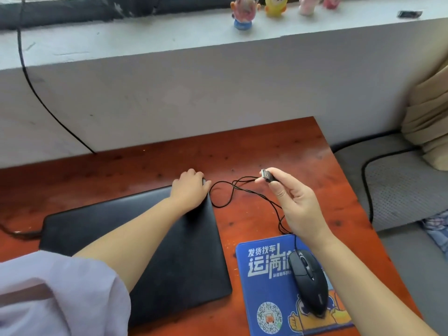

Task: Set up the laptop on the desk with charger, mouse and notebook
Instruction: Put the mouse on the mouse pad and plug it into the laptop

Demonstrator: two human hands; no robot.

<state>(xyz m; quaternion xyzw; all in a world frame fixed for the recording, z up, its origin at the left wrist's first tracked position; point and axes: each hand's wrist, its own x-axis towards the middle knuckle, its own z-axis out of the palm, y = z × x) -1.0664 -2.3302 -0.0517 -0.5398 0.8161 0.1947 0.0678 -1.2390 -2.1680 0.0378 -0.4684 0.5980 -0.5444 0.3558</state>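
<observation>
A closed black laptop lies on the reddish wooden desk. My left hand grips its far right corner. My right hand is raised above the desk and pinches the silver USB plug of the mouse cable, which loops loosely over the desk between the hands. The black wired mouse rests on a blue printed mouse pad to the right of the laptop. A dark charger cable reaches the laptop's left side. No notebook is in view.
A white ledge runs behind the desk, with small toy figures on it and a black cable hanging down. A grey cushioned seat with another black cable and a beige cushion lie right of the desk.
</observation>
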